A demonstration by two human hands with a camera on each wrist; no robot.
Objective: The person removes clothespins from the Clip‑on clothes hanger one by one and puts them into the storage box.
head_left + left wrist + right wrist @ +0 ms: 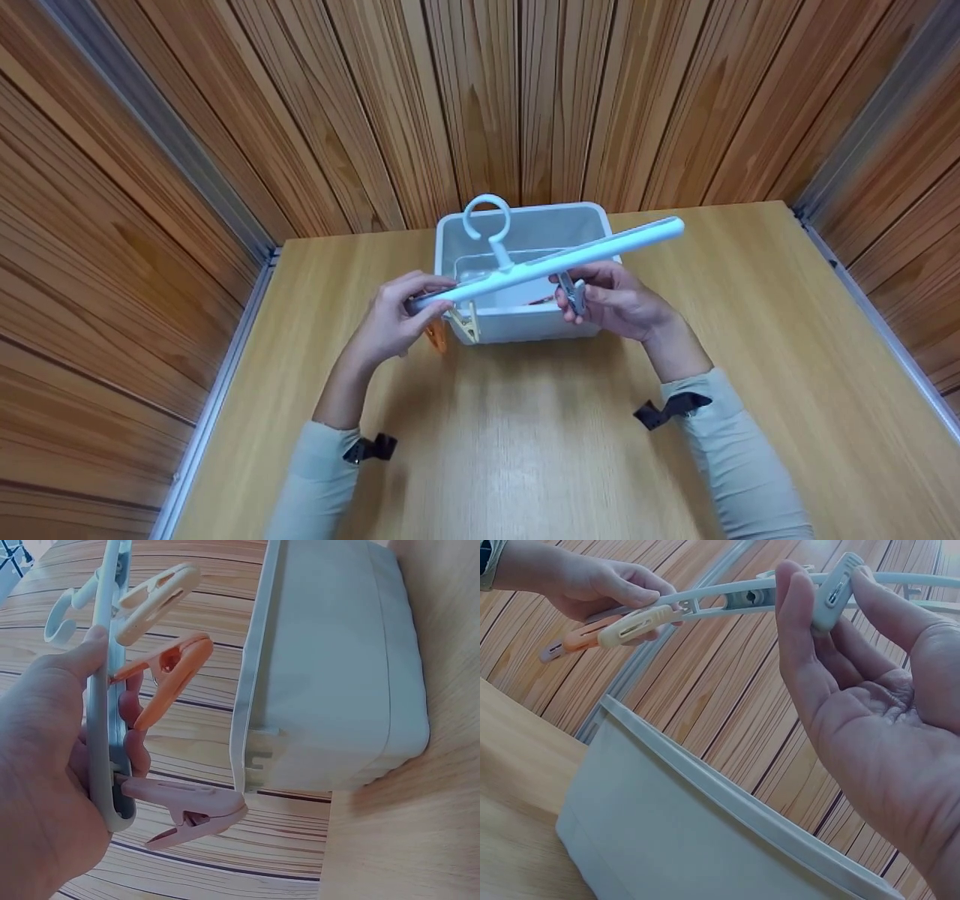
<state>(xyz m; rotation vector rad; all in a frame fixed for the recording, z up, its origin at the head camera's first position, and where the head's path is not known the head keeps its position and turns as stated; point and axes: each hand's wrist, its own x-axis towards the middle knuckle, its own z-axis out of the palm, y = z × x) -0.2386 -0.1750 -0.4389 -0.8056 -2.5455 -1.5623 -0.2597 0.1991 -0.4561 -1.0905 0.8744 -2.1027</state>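
Note:
My left hand [401,311] grips one end of a pale blue clip hanger [555,262], thumb on top and fingers round its bar. The hanger is held tilted above a light grey bin [525,326], its round hook pointing up. From its underside near the left hand hang a cream clothespin [157,604], an orange clothespin [176,679] and a pink clothespin [187,810]. My right hand [619,300] pinches a grey-blue clothespin [836,594] between thumb and fingers, right at the underside of the bar past the middle.
The bin stands on a wooden table [510,450] near the wood-panelled back wall [487,105]. Inside the bin are a clear container [472,262] and a small reddish item [541,300]. Metal rails [217,390] edge the table's sides. Black straps sit round both sleeves.

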